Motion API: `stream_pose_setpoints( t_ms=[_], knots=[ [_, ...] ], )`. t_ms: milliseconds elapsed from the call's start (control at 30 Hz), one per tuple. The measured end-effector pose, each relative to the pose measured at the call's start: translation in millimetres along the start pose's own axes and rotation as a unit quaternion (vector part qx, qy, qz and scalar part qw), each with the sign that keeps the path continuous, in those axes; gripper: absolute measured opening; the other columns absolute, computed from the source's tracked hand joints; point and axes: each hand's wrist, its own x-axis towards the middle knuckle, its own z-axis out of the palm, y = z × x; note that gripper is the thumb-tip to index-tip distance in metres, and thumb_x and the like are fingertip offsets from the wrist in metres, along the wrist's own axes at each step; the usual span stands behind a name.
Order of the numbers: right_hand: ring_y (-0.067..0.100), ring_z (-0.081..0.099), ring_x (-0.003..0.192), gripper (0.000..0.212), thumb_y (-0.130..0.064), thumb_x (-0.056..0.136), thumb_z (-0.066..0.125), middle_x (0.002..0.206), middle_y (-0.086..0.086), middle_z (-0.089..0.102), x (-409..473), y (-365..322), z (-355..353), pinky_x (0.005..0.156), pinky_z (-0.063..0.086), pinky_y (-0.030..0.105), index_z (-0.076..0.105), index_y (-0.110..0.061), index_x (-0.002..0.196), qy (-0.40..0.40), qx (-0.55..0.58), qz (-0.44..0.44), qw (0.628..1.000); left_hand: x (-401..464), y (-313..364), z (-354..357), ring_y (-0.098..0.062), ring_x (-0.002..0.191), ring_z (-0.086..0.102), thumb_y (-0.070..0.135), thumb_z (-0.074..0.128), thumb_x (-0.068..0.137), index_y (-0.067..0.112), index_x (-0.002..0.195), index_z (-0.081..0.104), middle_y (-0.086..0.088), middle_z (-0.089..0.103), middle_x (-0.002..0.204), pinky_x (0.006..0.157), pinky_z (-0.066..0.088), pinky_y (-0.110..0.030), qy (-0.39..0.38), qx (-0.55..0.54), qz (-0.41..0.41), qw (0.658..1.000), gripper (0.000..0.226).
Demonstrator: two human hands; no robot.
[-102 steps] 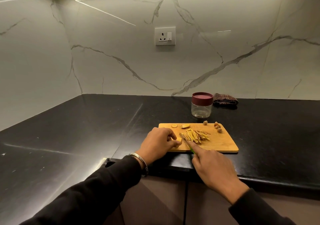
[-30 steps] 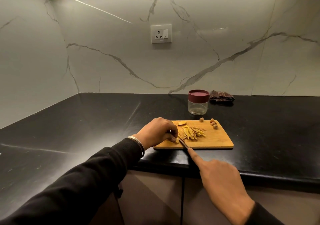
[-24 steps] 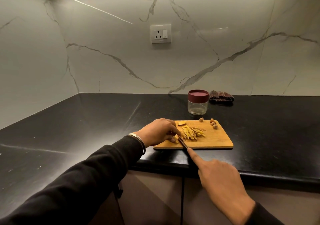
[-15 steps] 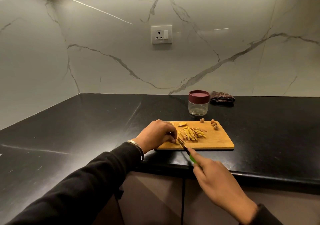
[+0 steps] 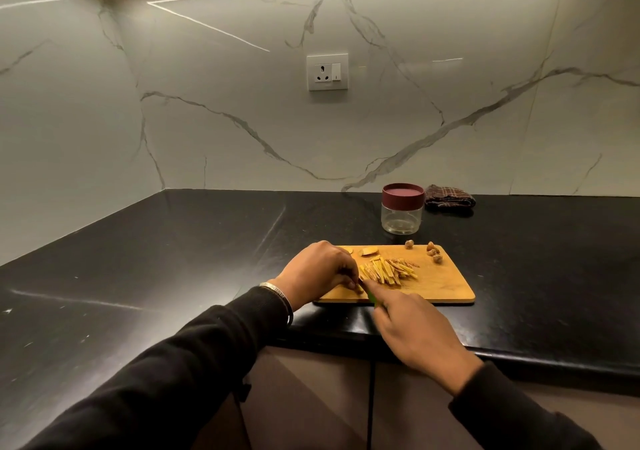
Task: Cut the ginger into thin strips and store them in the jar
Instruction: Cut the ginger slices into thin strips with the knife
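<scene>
Head view looks down on a rectangular wooden cutting board (image 5: 446, 285) lying on the glossy black stone table (image 5: 173, 241), its long side running left to right along the table's front edge. At the board's near left corner the left hand (image 5: 317, 267) has its fingers curled down, pinching a small pale piece of ginger (image 5: 358, 288) against the wood. The right hand (image 5: 414, 326) comes in from the near side with its grip closed round the green handle of a small knife (image 5: 371, 296), forefinger laid along the top; the blade is mostly hidden between the two hands, so I can only say it appears to point away and leftward toward the held piece. That piece lies just ahead and to the left of the knife grip, touching the left fingertips, so the coming cut probably turns on keeping the edge just to the right of those fingertips. Just to the right of the hands lies a loose heap of thin yellow ginger strips (image 5: 389, 271), their long axes running mostly from near to far. The clear glass jar with the dark red lid (image 5: 402, 212) stands behind the board's far edge, lid on, apart from both hands; the right hand is on its side.
</scene>
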Motion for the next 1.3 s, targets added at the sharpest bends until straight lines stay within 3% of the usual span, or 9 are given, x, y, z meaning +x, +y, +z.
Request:
stream_pose_setpoints(
  t_ms=[167,333,500,667,933,1100,1300],
  knots=[
    [0.009,0.049,0.089,0.052,-0.034,0.107,0.035,0.092,-0.011,0.048,11.3,-2.7,-2.1,0.073,0.040,0.025,0.022,-0.038,0.157,-0.028,-0.007,-0.009,1.000,3.4,-0.4,-1.0,-0.009,0.085,0.069,0.023,0.073,0.089,0.025,0.097,0.078,0.007,0.074,0.094,0.081,0.058,-0.032,-0.019,0.022,0.003,1.000,0.010],
    [0.009,0.053,0.094,0.055,-0.030,0.107,0.038,0.110,-0.005,0.059,6.0,-4.4,-1.0,0.078,0.045,0.025,0.018,-0.037,0.158,-0.034,-0.016,-0.008,0.999,2.2,-0.7,1.8,-0.008,0.084,0.069,0.023,0.074,0.089,0.023,0.096,0.078,0.006,0.075,0.092,0.081,0.058,-0.032,-0.008,0.027,-0.007,1.000,0.009],
    [0.011,0.052,0.094,0.056,-0.030,0.107,0.037,0.114,-0.002,0.061,-0.3,-2.1,1.0,0.077,0.044,0.026,0.015,-0.036,0.158,-0.034,-0.025,0.000,0.999,3.0,2.6,2.7,-0.008,0.084,0.069,0.023,0.076,0.087,0.023,0.094,0.079,0.007,0.075,0.091,0.081,0.058,-0.033,-0.007,0.017,-0.016,1.000,0.008],
    [0.009,0.048,0.085,0.057,-0.030,0.107,0.037,0.100,-0.006,0.053,-9.1,-3.1,1.7,0.069,0.036,0.023,0.015,-0.034,0.159,-0.024,-0.023,0.001,0.999,4.0,8.4,3.0,-0.010,0.083,0.070,0.023,0.073,0.089,0.023,0.097,0.078,0.006,0.075,0.091,0.080,0.059,-0.034,-0.012,0.031,0.000,0.999,0.009],
    [0.008,0.049,0.091,0.058,-0.030,0.106,0.040,0.116,-0.003,0.061,-10.5,-5.3,2.8,0.077,0.041,0.023,0.016,-0.035,0.158,-0.018,-0.010,0.014,1.000,5.6,13.6,-5.6,-0.008,0.084,0.069,0.023,0.072,0.091,0.023,0.098,0.076,0.006,0.074,0.093,0.079,0.059,-0.030,-0.038,0.055,0.038,0.997,0.008],
    [0.009,0.052,0.094,0.057,-0.031,0.106,0.039,0.107,-0.006,0.057,-9.4,-3.9,3.4,0.078,0.044,0.025,0.015,-0.035,0.158,-0.019,-0.003,0.019,1.000,6.2,17.9,-8.6,-0.010,0.083,0.070,0.017,0.071,0.091,0.019,0.096,0.076,0.003,0.074,0.090,0.077,0.059,-0.028,-0.035,0.073,0.091,0.993,0.007],
    [0.009,0.052,0.093,0.057,-0.030,0.106,0.039,0.108,-0.005,0.058,-9.1,-4.0,5.7,0.075,0.043,0.025,0.016,-0.035,0.158,-0.015,0.004,0.028,0.999,10.8,16.1,-8.0,-0.010,0.083,0.069,0.024,0.073,0.090,0.022,0.095,0.077,0.005,0.075,0.090,0.079,0.058,-0.033,-0.058,0.067,0.037,0.995,0.007]
  ],
)
